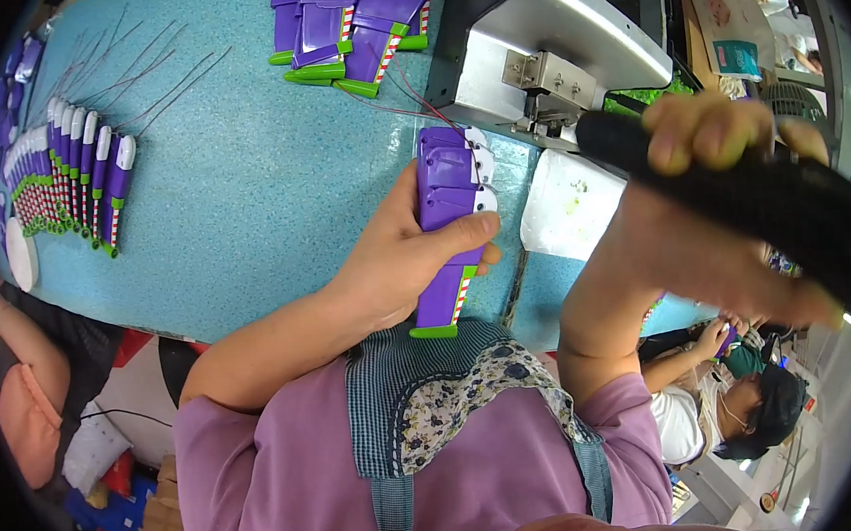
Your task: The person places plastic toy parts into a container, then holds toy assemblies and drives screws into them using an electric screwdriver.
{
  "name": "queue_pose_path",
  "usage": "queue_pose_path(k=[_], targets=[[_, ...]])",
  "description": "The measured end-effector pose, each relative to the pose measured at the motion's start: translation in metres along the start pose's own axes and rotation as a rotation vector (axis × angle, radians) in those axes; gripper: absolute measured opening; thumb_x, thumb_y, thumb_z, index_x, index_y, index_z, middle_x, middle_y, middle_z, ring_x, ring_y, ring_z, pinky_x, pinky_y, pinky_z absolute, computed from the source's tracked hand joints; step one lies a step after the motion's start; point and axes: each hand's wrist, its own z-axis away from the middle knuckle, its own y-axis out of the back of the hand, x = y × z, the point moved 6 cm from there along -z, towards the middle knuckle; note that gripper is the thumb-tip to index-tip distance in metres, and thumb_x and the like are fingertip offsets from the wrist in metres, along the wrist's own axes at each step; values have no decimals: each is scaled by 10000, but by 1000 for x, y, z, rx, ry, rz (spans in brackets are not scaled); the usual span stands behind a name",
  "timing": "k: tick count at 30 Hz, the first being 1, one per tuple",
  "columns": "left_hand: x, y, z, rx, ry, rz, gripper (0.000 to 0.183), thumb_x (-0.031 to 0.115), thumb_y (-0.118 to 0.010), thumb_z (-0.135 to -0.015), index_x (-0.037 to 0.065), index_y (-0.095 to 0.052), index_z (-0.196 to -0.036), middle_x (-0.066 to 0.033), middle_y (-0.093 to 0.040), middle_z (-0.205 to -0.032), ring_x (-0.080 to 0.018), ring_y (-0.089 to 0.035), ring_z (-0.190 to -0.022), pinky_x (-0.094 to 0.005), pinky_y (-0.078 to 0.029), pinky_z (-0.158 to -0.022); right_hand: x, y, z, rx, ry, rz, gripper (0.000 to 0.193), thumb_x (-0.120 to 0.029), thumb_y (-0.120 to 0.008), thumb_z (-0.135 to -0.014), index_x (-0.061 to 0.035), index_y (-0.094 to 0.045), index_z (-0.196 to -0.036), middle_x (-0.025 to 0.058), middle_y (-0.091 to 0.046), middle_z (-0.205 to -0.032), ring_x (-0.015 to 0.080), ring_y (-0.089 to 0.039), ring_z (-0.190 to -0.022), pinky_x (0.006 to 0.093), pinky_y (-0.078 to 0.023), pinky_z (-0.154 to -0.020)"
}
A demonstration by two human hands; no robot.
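My left hand grips a purple plastic toy part with white rounded bits, a green end and a red-and-white striped edge. Its fingers wrap round the part's sides, with the thumb across the front. Thin dark red wires run from its upper end. Raised at the right, my right hand is closed around a long black handheld tool. Motion blurs the tool, and its exact kind is unclear. Just beyond the purple part stands a silver-grey machine with a metal bracket on its front.
Similar purple parts are piled at the back. A fanned row of parts with wires lies left on the blue table. A white tray sits below the machine. Co-workers appear at the left edge and the lower right.
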Motion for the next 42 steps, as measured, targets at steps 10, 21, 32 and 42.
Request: queue_pose_path(k=[10, 21, 32, 42], targets=[[-3, -1, -1, -26, 9, 11, 526, -65, -656, -746, 56, -373, -1174, -66, -555, -850, -165, -584, -661, -305, -495, -573, -15, -22, 23, -14, -122, -23, 835, -777, -451, -747, -42, -502, -1141, 100, -506, -715, 209, -485, -500, 362, -393, -524], [0, -3, 1, 37, -5, -10, 514, -91, -626, -742, 67, -368, -1158, -58, -539, -829, -148, -568, -659, -293, -478, -571, -5, -28, 40, -72, -111, 29, 838, -775, -436, -768, -39, -418, -1169, 108, -510, -703, 205, -482, -473, 366, -400, -515], [-2, -5, 5, -8, -32, -80, 702, -53, -647, -759, 66, -238, -1316, -75, -539, -857, -151, -566, -671, -292, -478, -575, 2, 9, -4, 22, -34, -53, 888, -849, -426, -687, -80, -575, -1107, 138, -558, -786, 240, -512, -636, 355, -378, -625], [-9, -10, 8, -116, -49, -343, 829, -36, -662, -710, 63, -201, -1392, -66, -534, -952, -128, -555, -768, -283, -480, -653, -8, -27, 18, -80, -69, -15, 863, -814, -409, -740, -64, -501, -1156, 93, -522, -734, 203, -498, -522, 372, -412, -561]])
